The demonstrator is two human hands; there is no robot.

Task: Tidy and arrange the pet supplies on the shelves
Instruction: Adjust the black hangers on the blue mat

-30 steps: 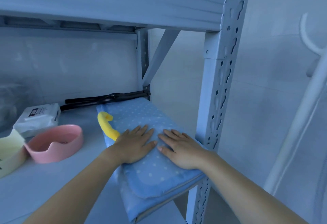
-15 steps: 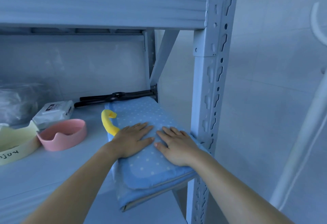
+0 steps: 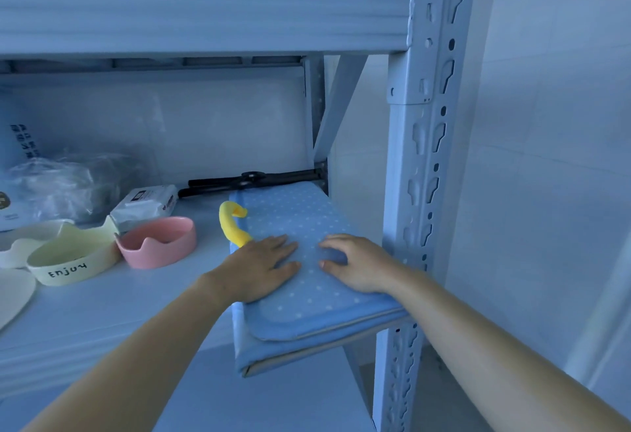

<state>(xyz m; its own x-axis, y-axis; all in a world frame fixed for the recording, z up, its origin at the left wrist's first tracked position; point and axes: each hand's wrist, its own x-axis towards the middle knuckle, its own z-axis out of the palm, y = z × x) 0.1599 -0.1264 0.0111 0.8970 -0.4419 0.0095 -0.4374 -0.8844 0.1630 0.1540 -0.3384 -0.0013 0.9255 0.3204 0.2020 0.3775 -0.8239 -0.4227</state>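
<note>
Both hands lie side by side, slightly apart, on a folded blue dotted mat (image 3: pixel 290 216). The left hand (image 3: pixel 259 269) presses flat with straight fingers; the right hand (image 3: pixel 363 269) rests with fingers arched, gripping nothing. The mat lies under them on the shelf (image 3: pixel 102 312), its near edge overhanging the front. A yellow hook-shaped toy (image 3: pixel 232 225) touches the left hand's far side. Further left stand a pink bowl (image 3: pixel 158 242) and a cream bowl (image 3: pixel 71 259). Beyond the hands, black tongs (image 3: pixel 249 179) lie behind the mat.
</note>
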